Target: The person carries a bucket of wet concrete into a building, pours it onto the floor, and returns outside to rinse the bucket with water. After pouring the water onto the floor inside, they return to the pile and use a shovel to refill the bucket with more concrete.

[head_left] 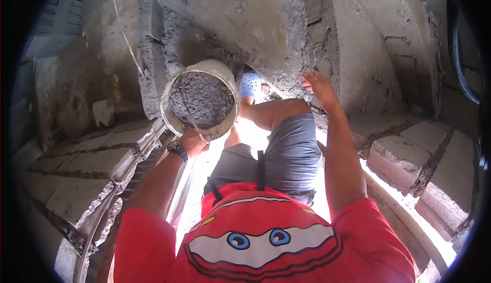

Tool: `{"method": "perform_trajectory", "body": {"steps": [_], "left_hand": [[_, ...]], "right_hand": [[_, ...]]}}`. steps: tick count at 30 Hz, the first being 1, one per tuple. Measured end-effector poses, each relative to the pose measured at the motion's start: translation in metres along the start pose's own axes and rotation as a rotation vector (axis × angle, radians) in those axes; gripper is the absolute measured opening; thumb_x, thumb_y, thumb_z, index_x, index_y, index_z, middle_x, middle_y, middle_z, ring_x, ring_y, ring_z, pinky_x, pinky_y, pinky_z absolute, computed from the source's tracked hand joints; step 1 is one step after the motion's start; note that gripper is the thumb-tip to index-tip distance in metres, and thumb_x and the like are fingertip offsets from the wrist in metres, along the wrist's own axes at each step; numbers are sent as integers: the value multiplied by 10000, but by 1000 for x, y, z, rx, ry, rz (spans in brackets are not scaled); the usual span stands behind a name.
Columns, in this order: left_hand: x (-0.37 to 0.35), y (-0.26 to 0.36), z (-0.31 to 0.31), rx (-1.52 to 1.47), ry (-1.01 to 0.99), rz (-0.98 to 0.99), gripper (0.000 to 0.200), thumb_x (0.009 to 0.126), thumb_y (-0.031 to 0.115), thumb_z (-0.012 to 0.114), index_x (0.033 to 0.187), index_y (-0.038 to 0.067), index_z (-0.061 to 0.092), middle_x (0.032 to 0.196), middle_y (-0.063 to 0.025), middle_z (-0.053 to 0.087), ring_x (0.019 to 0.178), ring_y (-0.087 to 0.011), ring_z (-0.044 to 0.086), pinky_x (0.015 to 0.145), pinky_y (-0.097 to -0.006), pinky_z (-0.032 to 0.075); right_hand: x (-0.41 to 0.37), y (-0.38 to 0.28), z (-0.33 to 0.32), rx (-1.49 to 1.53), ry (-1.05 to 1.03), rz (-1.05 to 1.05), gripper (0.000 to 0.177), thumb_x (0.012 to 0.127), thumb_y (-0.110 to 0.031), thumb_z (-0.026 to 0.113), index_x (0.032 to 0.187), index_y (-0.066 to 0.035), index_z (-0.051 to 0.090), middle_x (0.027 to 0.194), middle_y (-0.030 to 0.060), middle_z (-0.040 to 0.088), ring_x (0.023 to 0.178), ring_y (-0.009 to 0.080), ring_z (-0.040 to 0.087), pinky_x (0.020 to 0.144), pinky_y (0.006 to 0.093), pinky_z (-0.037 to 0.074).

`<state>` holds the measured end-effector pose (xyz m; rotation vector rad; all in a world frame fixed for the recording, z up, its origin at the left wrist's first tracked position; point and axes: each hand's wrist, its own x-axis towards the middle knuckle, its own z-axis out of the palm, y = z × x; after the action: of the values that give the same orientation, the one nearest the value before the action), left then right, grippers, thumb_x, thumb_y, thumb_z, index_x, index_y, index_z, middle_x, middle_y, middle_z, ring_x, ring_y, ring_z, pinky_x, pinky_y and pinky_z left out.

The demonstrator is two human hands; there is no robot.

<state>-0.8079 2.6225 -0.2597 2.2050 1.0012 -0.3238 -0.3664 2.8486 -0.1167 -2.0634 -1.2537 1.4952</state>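
A round bucket (200, 99) filled with grey, lumpy wet mortar stands tilted toward me, left of centre. My left hand (194, 142), with a dark watch at the wrist, is closed around the bucket's thin handle at the near rim. To the right, my right hand (318, 86) is raised near the rough wall edge, its fingers partly curled and apart, with nothing visible in them. Between the hands, a foot in a blue perforated clog (249, 85) rests beside the bucket.
Rough mortared wall (235, 17) rises ahead. Brick ledges flank me at the left (76, 165) and right (409, 155). A thin cord (123, 27) hangs at the upper left, and a hose (456, 63) at the far right. Bright gaps show below my legs.
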Motion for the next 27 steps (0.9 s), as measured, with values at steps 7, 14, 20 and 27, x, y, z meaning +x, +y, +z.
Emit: {"method": "perform_trajectory", "body": {"steps": [7,14,20,27], "left_hand": [[1,16,-17,-160,67,-87,120,726,209,666,767,144,575,720,-50,598,823,-264,626,683,-428,508],[-7,37,-19,-141,274,-214,195,814,268,672,904,97,698,874,-115,692,874,-319,654,766,-454,535],[-29,60,-17,-369,399,-410,437,790,341,739,1120,63,663,948,-174,685,943,-351,647,804,-466,518],[-80,76,-45,-537,700,-481,625,818,317,721,1352,61,522,1305,-195,571,1189,-371,552,1018,-451,442]], "right_hand": [[-14,-9,-4,-393,-250,112,368,798,-314,761,1005,-11,724,961,117,721,890,210,657,808,343,506],[-20,7,11,-477,-296,192,328,741,-363,796,883,-73,734,842,47,695,777,139,603,621,342,501],[8,59,34,-951,72,-283,271,845,-193,498,816,-17,702,929,233,697,905,416,659,768,485,519],[9,14,67,-584,115,-635,380,853,-316,680,1059,4,681,1081,208,686,1026,367,646,896,425,497]]}}
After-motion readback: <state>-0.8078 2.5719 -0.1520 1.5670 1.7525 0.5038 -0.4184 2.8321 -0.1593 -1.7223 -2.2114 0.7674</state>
